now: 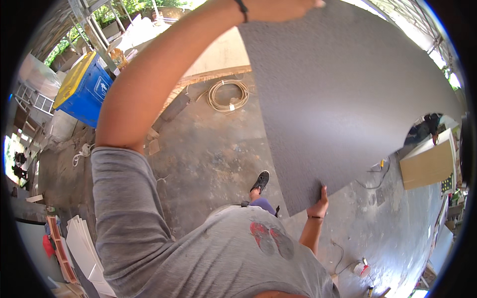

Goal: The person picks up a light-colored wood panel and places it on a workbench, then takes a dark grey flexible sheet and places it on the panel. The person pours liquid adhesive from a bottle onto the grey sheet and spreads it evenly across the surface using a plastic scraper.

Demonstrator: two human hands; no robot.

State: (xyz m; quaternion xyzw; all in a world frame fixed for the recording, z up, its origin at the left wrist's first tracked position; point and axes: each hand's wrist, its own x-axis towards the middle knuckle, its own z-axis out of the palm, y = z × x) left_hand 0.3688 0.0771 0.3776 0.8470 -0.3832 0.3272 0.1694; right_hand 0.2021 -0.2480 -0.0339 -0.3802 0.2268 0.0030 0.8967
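A large dark grey board with a finely textured face stands raised in front of me, covering the upper right of the view. My left hand is up high, closed on the board's upper edge, with its fingers partly cut off by the frame. Low down, my right hand grips the bottom edge, its thumb lying against the near face and its other fingers hidden behind. The board's lower edge slants up to the right, toward a curved gap. Its far side cannot be seen.
On the concrete floor lies a coiled cable. A blue bin with a yellow lid stands left, near a metal post. White panels lean at lower left. A light wooden box and a partly visible person are at right.
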